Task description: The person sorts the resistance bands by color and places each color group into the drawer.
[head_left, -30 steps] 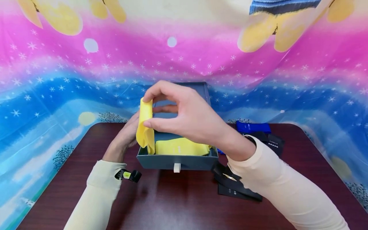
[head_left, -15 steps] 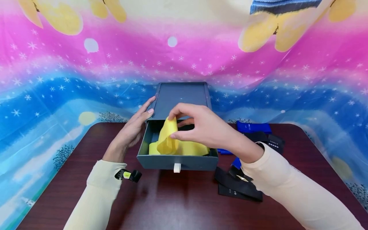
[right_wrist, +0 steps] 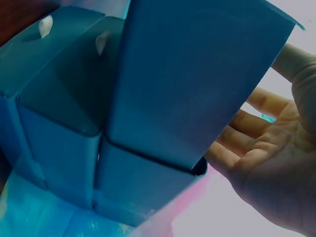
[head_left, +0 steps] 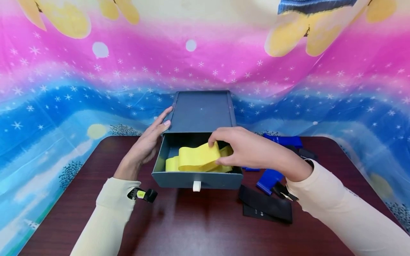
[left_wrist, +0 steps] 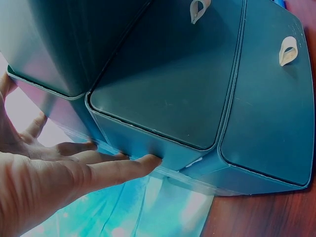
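The right hand (head_left: 246,147) is pinching one soft, wide, folded yellow band (head_left: 195,157) inside the pulled-out drawer (head_left: 176,180) of one boxy dark-grey three-drawer cabinet (head_left: 201,112), whose side the straight-fingered left hand (head_left: 144,145) is touching.

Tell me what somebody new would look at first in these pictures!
Probably the yellow band, bright inside the dark open drawer, where the right hand pinches it. Next, perhaps the big pink and blue curtain with snowflakes, hanging behind the table. After that, maybe the blue bands on the table, to the right of the drawer.
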`<state>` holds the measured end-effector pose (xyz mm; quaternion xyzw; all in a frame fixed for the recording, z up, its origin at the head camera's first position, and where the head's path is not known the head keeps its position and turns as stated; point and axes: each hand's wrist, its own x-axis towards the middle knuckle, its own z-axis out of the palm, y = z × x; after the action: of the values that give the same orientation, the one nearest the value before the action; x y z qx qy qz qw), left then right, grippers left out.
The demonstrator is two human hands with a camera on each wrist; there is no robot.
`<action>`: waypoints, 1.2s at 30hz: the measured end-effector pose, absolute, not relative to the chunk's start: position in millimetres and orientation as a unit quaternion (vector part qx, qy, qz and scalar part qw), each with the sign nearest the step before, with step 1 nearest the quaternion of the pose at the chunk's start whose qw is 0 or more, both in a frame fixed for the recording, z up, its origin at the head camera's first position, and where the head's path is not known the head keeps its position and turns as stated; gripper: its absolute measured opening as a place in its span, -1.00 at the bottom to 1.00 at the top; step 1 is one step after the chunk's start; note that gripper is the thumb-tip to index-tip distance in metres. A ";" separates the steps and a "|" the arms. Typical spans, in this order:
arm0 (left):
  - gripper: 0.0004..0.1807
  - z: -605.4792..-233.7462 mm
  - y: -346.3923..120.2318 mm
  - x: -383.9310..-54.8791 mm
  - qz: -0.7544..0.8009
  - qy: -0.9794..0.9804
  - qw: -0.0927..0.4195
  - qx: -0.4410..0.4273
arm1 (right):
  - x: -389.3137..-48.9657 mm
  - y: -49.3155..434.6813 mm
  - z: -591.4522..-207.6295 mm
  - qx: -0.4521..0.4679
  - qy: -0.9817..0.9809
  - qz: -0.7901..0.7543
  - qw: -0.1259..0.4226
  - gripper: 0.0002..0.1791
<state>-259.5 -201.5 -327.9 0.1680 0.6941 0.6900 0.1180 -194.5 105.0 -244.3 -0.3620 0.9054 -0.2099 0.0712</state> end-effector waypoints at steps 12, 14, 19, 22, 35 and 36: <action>-0.34 -327.2 -201.9 -259.4 0.689 0.694 0.120 0.170 | -191.0 119.3 -247.5 -0.367 0.907 -0.200 0.059 -0.65; -0.34 -327.6 -202.1 -259.4 0.688 0.695 0.119 0.170 | -189.0 120.7 -247.0 -0.370 0.905 -0.204 0.053 -0.65; -0.34 -327.6 -201.8 -259.0 0.688 0.695 0.120 0.171 | -181.1 124.1 -245.8 -0.373 0.901 -0.222 0.028 -0.65; -0.34 -326.6 -201.7 -258.6 0.687 0.695 0.121 0.171 | -172.3 124.9 -246.0 -0.370 0.894 -0.254 0.007 -0.65; -0.33 -327.2 -201.4 -258.6 0.688 0.695 0.123 0.166 | -114.7 108.6 -276.4 -0.376 0.824 -0.398 -0.143 -0.66; -0.33 -327.5 -201.2 -258.7 0.689 0.694 0.123 0.166 | -111.2 107.1 -279.9 -0.377 0.819 -0.407 -0.148 -0.66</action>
<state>-258.7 -201.2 -327.5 0.1664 0.6944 0.6892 0.1231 -111.2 107.1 -279.9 -0.3766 0.8187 -0.4075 -0.1482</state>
